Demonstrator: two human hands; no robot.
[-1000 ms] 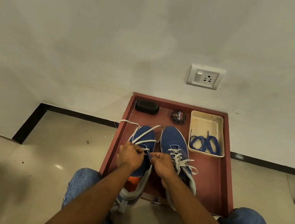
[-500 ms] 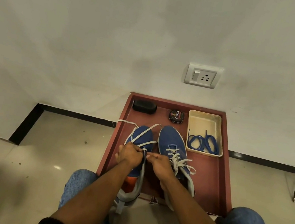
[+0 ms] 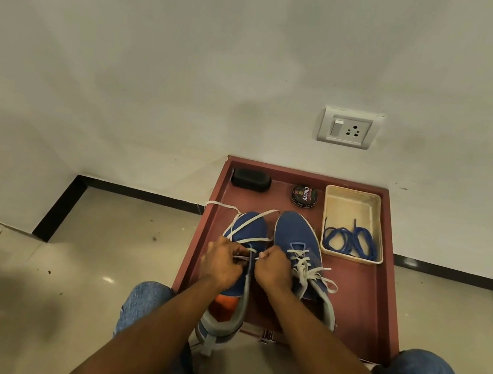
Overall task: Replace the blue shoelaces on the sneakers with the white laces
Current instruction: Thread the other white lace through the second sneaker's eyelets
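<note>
**Two hands lacing the left of two blue sneakers**

Pale floor tiles meet a white wall with a black skirting strip, and one switch-and-socket plate [image 3: 349,128] is set in that wall. Against the wall lies one reddish-brown tray [image 3: 375,313] on the floor.

Two blue sneakers stand side by side in the tray, toes toward the wall. The right sneaker [image 3: 302,245] carries a white lace [image 3: 310,267] threaded and knotted, its ends lying loose over the side. The left sneaker [image 3: 249,229] is only partly laced: its white lace [image 3: 249,220] crosses over the toe, and one end trails over the tray's left rim.

The person's left hand [image 3: 221,264] and right hand [image 3: 273,271] sit close together over the left sneaker's eyelets. Each grip is curled, pinching that sneaker's white lace between fingertips.

One cream dish [image 3: 351,206] rests in the tray's far right corner and holds the blue laces [image 3: 350,240] in one tangled heap; their number cannot be told. Along the far edge sit one round shoe-polish tin [image 3: 304,195] marked "Cherry" and one black oblong object [image 3: 251,180]. Two denim-clad knees frame the near edge.
</note>
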